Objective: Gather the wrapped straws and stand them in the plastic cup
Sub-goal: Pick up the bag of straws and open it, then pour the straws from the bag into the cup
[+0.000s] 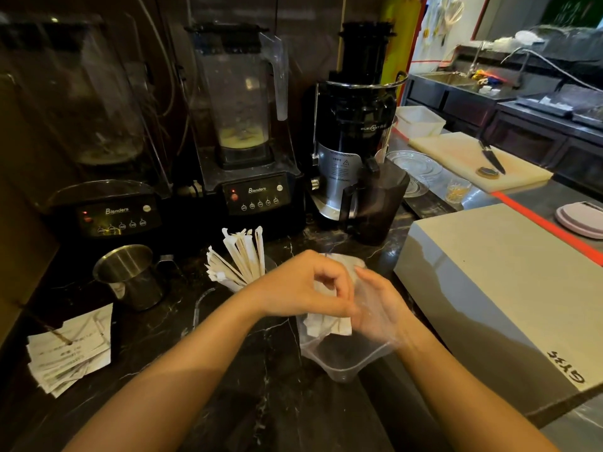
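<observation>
Nearest the camera, two bare forearms reach in over a dark marbled counter [267, 380]. A clear plastic cup [342, 360] lies tilted on its side between the hands, its base toward the viewer. The left hand [306, 285] is curled above the cup, thumb and fingers pinched on the white paper of the wrapped straws [328, 326] that lie bunched at the cup's far end. The right hand [380, 308] is seen through the cup's clear wall, fingers extended and cupped against the cup's right side; whether it actually clamps the cup cannot be told.

To the left, a stack of printed paper slips [70, 350] lies on the counter. Beyond it stands a steel measuring jug [130, 275]. Just beside the left hand, a second bunch of wrapped straws [239, 256] stands fanned upright; its holder is hidden behind the hand.

To the right sits a grey box [496, 288]. At the rear stand two blenders [251, 132] and a black juicer [355, 125]. Farther right, a knife [492, 156] rests on a pale cutting board [476, 161].
</observation>
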Demonstrator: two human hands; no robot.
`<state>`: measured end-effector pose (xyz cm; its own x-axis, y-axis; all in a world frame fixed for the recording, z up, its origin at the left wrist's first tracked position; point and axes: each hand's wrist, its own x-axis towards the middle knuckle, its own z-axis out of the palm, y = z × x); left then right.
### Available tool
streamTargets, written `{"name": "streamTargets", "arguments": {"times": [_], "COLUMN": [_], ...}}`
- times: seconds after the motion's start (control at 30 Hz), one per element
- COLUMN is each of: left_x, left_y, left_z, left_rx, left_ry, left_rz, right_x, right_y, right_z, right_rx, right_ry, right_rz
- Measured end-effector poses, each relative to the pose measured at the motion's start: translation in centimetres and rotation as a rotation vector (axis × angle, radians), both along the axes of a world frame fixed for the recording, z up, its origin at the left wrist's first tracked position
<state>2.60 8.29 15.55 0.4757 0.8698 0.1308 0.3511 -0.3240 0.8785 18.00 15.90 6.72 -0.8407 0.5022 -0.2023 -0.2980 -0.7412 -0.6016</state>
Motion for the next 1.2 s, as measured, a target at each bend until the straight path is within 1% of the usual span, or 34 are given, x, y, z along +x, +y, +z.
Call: {"name": "streamTargets", "arguments": {"times": [0.03,0.07,0.13,0.17,0.2,0.23,0.3,0.37,0.43,0.5,0.53,0.6,0.67,0.77,0.83,0.93,1.0,1.1,1.2], "left_x": [-0.4,-0.9,-1.9,-2.4,-2.7,-3.1,-3.6,-3.9,-4.2,-4.8,-5.2,-6.1,-7.2,-9.0,-10.1,-11.5,-12.2,-12.9,-13.4], "left_y": [-0.2,-0.2,0.2,0.3,0.4,0.6,1.0,1.5,2.2,2.9,3.1,3.4,3.6,4.0,4.1,3.9,3.8,3.6,3.6], "left_z": [-0.2,-0.6,-1.7,-2.2,-2.7,-3.1,-3.5,-3.4,-3.1,-2.7,-2.5,-2.0,-1.4,-0.2,0.5,0.9,0.6,-0.2,-1.0], "left_rx": [-0.012,-0.015,-0.064,-0.154,-0.281,-0.416,-0.636,-0.753,-0.796,-0.772,-0.734,-0.631,-0.537,-0.438,-0.35,-0.193,-0.124,-0.085,-0.073], "left_ry": [-0.078,-0.162,-0.337,-0.419,-0.495,-0.565,-0.656,-0.708,-0.776,-0.818,-0.809,-0.739,-0.66,-0.594,-0.524,-0.446,-0.465,-0.501,-0.489], "left_rz": [0.068,0.219,0.656,0.821,0.893,0.874,0.692,0.517,0.447,0.429,0.43,0.437,0.48,0.568,0.629,0.712,0.728,0.752,0.79], "right_x": [0.0,0.0,-0.1,0.0,0.0,-0.1,-0.5,-1.5,-2.9,-4.5,-5.2,-6.7,-8.2,-10.6,-12.1,-14.1,-15.0,-15.8,-16.4], "right_y": [0.0,0.1,0.2,0.4,0.6,0.9,1.3,1.8,2.4,3.0,3.2,3.8,4.2,4.5,4.6,4.8,5.0,5.3,5.5], "right_z": [0.5,1.0,2.2,2.8,3.5,4.1,5.5,6.5,7.3,7.9,8.2,8.8,9.5,10.4,10.7,10.9,10.8,10.1,9.4], "right_rx": [0.015,0.023,0.068,0.098,0.119,0.143,0.192,0.212,0.227,0.251,0.273,0.326,0.372,0.483,0.598,0.793,0.925,1.087,1.155], "right_ry": [0.015,0.015,-0.063,-0.103,-0.111,-0.099,-0.085,-0.108,-0.148,-0.209,-0.25,-0.322,-0.351,-0.383,-0.412,-0.402,-0.386,-0.39,-0.366], "right_rz": [-0.01,-0.016,-0.032,-0.038,-0.029,-0.008,0.036,0.062,0.085,0.104,0.11,0.128,0.123,0.057,0.001,-0.097,-0.123,-0.132,-0.126]}}
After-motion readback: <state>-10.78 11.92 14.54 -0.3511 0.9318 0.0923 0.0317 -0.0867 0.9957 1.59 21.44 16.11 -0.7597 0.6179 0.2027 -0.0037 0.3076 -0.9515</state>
